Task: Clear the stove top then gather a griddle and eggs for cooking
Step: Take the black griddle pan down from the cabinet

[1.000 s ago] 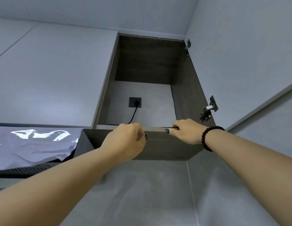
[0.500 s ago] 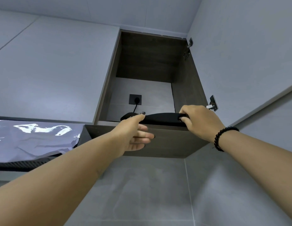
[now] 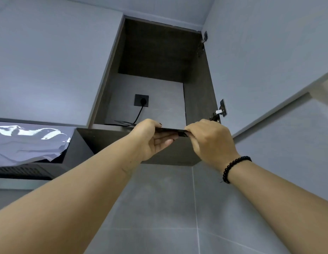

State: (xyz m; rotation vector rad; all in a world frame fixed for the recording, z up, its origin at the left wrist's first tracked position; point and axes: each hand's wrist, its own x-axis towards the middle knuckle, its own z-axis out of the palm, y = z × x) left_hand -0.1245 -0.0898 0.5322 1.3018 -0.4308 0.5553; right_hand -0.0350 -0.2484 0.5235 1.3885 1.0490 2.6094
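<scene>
I look up into an open wall cabinet (image 3: 198, 88) with a dark wood lining. A flat black griddle (image 3: 169, 130) shows edge-on at the cabinet's front lip, held between both hands. My left hand (image 3: 150, 140) pinches its left end, thumb on top and fingers underneath. My right hand (image 3: 210, 142), with a black bead bracelet on the wrist, grips its right end with curled fingers. Most of the griddle is hidden behind my hands. No eggs are in view.
The cabinet door (image 3: 269, 61) stands open to the right on metal hinges (image 3: 221, 110). A black wall socket (image 3: 141, 100) with a plugged cord sits on the cabinet's back wall. To the left is a range hood wrapped in shiny film (image 3: 31, 142), with grey wall tiles (image 3: 159, 208) below.
Half a second ago the griddle stood higher, showing its broad black side. It has come down and forward to the cabinet's lip, and my hands have drawn closer together.
</scene>
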